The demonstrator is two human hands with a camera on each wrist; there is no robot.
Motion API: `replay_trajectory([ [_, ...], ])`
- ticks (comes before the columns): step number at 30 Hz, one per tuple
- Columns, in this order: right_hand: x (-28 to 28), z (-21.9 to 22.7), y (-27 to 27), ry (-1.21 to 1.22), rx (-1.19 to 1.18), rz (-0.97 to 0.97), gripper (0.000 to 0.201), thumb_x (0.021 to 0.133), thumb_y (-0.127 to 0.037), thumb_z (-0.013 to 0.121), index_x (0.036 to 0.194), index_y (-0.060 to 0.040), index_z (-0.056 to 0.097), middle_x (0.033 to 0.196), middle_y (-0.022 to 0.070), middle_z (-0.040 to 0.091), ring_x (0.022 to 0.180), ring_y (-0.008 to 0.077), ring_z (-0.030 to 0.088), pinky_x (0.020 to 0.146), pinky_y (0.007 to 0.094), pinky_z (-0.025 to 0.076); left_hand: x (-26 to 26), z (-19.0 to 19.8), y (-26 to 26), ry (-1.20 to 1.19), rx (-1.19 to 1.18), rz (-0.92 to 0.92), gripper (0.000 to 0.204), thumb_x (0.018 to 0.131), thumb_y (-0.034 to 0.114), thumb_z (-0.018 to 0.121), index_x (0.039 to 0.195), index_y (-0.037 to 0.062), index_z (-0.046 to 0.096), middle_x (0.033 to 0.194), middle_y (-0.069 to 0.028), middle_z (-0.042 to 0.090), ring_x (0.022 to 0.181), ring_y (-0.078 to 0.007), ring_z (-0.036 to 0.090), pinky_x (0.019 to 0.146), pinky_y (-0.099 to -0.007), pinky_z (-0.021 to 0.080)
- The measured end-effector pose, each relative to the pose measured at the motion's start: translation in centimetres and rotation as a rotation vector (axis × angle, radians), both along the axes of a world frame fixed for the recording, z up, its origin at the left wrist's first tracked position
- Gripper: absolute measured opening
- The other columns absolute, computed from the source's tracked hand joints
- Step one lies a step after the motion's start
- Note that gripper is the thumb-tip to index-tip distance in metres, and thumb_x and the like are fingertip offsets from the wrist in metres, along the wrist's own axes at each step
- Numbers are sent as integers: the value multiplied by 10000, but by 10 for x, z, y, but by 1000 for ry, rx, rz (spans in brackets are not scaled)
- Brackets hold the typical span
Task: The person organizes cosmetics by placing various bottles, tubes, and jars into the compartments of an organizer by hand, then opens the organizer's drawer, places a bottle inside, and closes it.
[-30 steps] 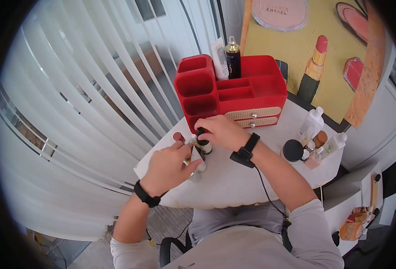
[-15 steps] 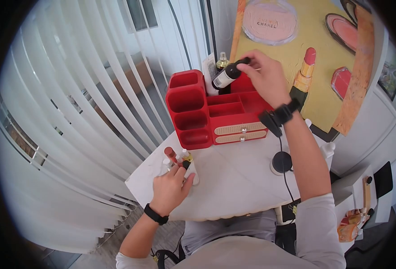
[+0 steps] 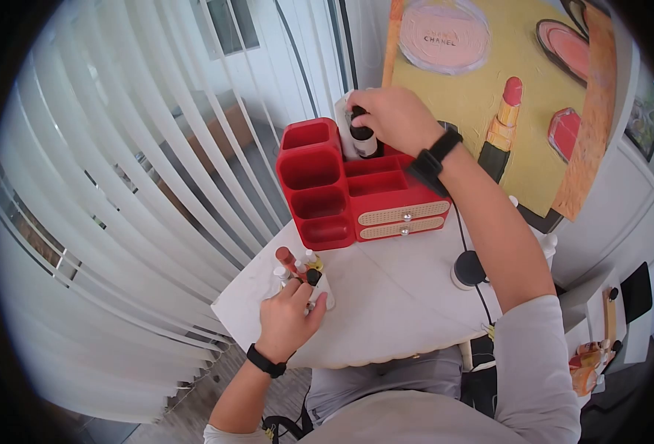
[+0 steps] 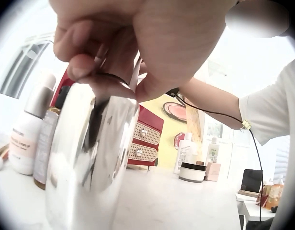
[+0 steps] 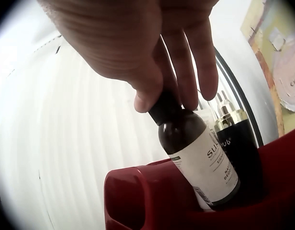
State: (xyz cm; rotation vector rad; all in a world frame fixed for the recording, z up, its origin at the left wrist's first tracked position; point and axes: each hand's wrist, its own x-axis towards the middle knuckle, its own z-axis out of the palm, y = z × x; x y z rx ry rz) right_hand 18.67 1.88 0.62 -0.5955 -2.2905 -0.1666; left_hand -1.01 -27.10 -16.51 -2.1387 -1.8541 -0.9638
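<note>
My right hand (image 3: 401, 118) pinches the black cap of a dark bottle with a white label (image 5: 200, 160). This bottle leans over the back compartment of the red organizer (image 3: 397, 201), beside a black pump bottle with a gold collar (image 5: 238, 148) and a white tube (image 3: 344, 118). Over the left part of the table, my left hand (image 3: 288, 325) has its curled fingers and thumb round the top of a shiny silver bottle (image 4: 92, 153). Close around it stand a reddish-capped tube (image 3: 286, 257), a small amber bottle (image 4: 46, 143) and a white bottle (image 4: 25, 139).
The white table (image 3: 401, 311) carries a black-lidded jar (image 3: 466, 270) on the right, with white bottles (image 4: 186, 152) and a pink box (image 4: 212, 171) near it. Vertical blinds (image 3: 156, 185) hang at left; a makeup painting (image 3: 460, 81) leans behind. A cable runs from my right wrist.
My right hand lifted the dark bottle from beside the other bottles up to the organizer, then moved left and turned it more upright behind the front trays. The left hand stays by the bottles.
</note>
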Motion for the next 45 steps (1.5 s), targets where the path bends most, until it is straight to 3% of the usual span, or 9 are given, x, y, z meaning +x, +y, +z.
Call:
replay_trajectory([
  [14,14,-16,18,-104,10,-53,216,924,-150,773,1117,-69,720,901,181,754,870,384,730,780,471,564,2,2,0,4,-2,2,199,881,197,811,913,54,676,783,-65,635,613,-250,679,523,-387,526],
  [21,5,-44,38,378,-287,7,252,929,-144,790,1143,-32,717,948,176,772,882,325,758,833,410,587,0,-2,-2,-21,-12,10,215,888,211,810,906,55,662,808,-77,636,620,-273,676,526,-400,526],
  [23,13,-41,19,605,-356,-214,323,896,-154,798,1172,-21,695,931,192,753,940,379,744,856,457,578,1,-1,-1,-35,-10,18,220,890,214,809,900,56,657,812,-79,636,623,-280,675,527,-403,526],
  [28,34,-98,63,269,-446,-369,391,864,-86,692,1226,51,635,1048,253,758,1031,436,736,923,494,572,2,3,-2,-35,-49,18,253,891,238,813,906,53,641,816,-86,631,661,-300,684,556,-415,540],
  [35,36,-108,81,109,-578,-121,468,871,-77,624,1315,70,615,1189,310,721,1162,458,688,1015,497,548,-4,10,-19,-258,-95,-24,691,740,175,952,1285,64,541,1027,-60,708,756,-223,680,657,-353,544],
  [38,37,-102,36,170,-254,-320,429,874,-41,621,1293,50,631,1122,266,733,1108,445,698,980,490,559,-11,0,-36,-387,-195,74,704,734,133,959,1293,53,539,1021,-32,712,751,-146,662,655,-305,540],
  [40,27,-96,-26,362,-26,-212,383,871,-2,630,1254,-2,643,1075,194,733,1042,414,708,927,491,574,-15,-18,-46,-471,-241,95,694,741,131,956,1298,44,550,1072,-59,703,738,-143,643,651,-294,534],
  [42,22,-104,-84,303,-442,91,319,877,5,650,1192,-47,646,1082,142,720,1010,388,706,901,496,575,-16,-35,-50,-554,-289,121,684,748,128,952,1302,35,562,1124,-87,695,725,-140,623,648,-283,527],
  [45,3,-160,-144,91,-624,293,346,871,-88,767,1190,-71,633,1094,107,715,895,260,725,773,401,587,-12,-51,-49,-725,-333,89,576,766,105,942,1232,21,615,1014,-60,711,699,-110,620,623,-262,509],
])
